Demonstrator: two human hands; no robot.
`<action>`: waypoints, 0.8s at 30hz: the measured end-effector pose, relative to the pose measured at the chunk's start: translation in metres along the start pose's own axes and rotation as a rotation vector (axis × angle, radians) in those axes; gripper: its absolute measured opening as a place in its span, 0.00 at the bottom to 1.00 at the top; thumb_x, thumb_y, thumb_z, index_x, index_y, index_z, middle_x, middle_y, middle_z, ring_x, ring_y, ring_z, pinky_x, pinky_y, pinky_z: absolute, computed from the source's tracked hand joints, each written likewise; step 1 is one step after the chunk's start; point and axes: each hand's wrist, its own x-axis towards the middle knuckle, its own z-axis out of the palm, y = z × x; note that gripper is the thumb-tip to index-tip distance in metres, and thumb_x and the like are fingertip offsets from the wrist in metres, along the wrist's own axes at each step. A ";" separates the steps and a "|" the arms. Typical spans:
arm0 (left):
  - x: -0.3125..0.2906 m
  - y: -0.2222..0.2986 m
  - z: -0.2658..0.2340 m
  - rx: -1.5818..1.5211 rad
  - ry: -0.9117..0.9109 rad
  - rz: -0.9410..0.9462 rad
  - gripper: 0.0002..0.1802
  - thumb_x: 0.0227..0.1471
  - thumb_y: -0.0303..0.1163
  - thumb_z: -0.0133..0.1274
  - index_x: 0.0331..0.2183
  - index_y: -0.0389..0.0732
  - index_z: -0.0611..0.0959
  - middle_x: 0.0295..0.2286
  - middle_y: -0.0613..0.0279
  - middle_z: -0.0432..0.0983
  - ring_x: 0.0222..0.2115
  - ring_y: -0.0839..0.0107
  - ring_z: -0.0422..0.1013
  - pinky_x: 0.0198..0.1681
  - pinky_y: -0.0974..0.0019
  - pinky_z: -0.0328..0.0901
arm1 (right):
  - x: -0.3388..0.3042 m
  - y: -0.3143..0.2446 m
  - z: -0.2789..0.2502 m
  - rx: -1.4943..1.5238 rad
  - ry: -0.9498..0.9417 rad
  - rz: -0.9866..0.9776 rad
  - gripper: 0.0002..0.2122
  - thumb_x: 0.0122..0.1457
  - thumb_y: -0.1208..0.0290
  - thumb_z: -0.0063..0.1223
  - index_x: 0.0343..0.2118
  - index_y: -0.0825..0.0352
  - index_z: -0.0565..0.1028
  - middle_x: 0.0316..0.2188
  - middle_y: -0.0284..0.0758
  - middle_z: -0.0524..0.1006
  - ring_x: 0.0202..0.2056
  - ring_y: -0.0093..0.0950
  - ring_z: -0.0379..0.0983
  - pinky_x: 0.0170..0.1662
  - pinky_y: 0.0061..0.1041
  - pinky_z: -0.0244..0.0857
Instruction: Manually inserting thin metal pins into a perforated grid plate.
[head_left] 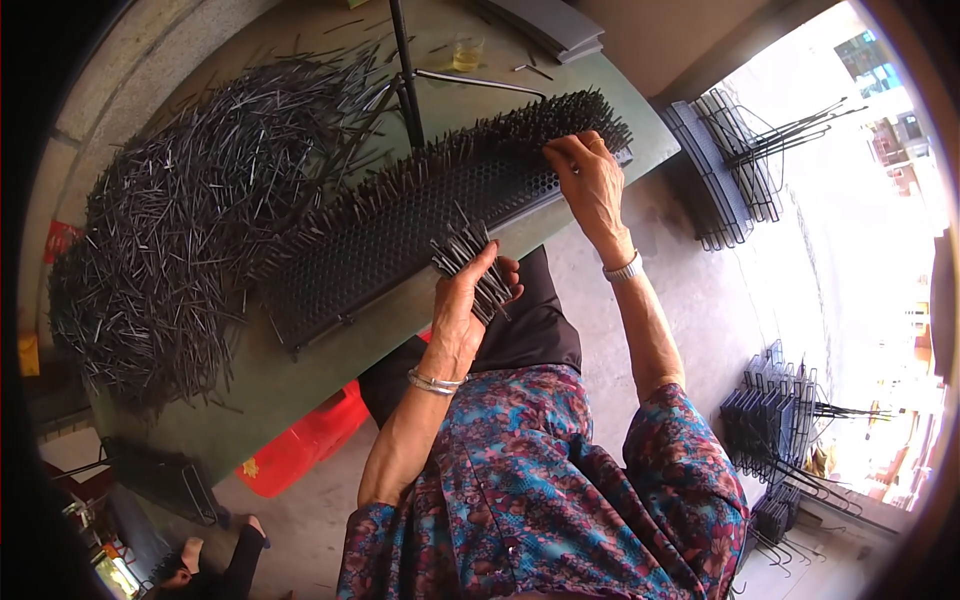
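Left hand (468, 300) clasping bundle of dark rods (468, 258); right hand (588, 178), fingers pinched on one rod at far right of perforated black panel (400, 225).

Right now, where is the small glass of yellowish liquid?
In the head view the small glass of yellowish liquid stands at the far edge of the green table, just right of the black metal stand pole, beyond the perforated black panel.

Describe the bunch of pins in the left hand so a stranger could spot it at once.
Start at the green table and its long black perforated panel. At the panel's near edge the left hand grips a fanned bunch of thin dark pins. Unlike the loose heap or the pins standing in the panel, it is raised in a fist.
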 end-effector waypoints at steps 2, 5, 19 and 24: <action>-0.001 0.001 0.003 0.003 -0.004 0.014 0.11 0.54 0.38 0.58 0.37 0.42 0.80 0.27 0.60 0.79 0.26 0.69 0.76 0.33 0.59 0.74 | -0.002 -0.001 0.001 -0.007 0.051 0.003 0.06 0.55 0.68 0.58 0.33 0.62 0.79 0.30 0.35 0.74 0.30 0.37 0.73 0.33 0.34 0.66; -0.002 0.000 0.004 -0.005 -0.002 0.019 0.11 0.54 0.38 0.58 0.36 0.42 0.80 0.28 0.60 0.79 0.26 0.69 0.76 0.33 0.59 0.74 | -0.007 0.000 0.002 -0.020 0.111 0.005 0.06 0.55 0.67 0.59 0.33 0.61 0.81 0.30 0.34 0.74 0.30 0.36 0.72 0.33 0.33 0.66; -0.012 0.003 0.017 0.097 0.054 0.094 0.12 0.50 0.34 0.60 0.32 0.35 0.82 0.25 0.58 0.80 0.23 0.70 0.77 0.26 0.67 0.73 | -0.023 -0.029 -0.022 0.211 -0.169 0.166 0.13 0.57 0.64 0.59 0.43 0.64 0.80 0.32 0.35 0.76 0.31 0.27 0.75 0.34 0.25 0.68; -0.011 0.002 0.015 0.168 0.040 0.121 0.11 0.50 0.33 0.60 0.34 0.37 0.82 0.26 0.59 0.80 0.23 0.71 0.77 0.24 0.68 0.72 | -0.046 -0.050 -0.026 0.669 -0.567 0.285 0.12 0.58 0.69 0.57 0.39 0.72 0.78 0.28 0.34 0.78 0.29 0.20 0.74 0.33 0.22 0.69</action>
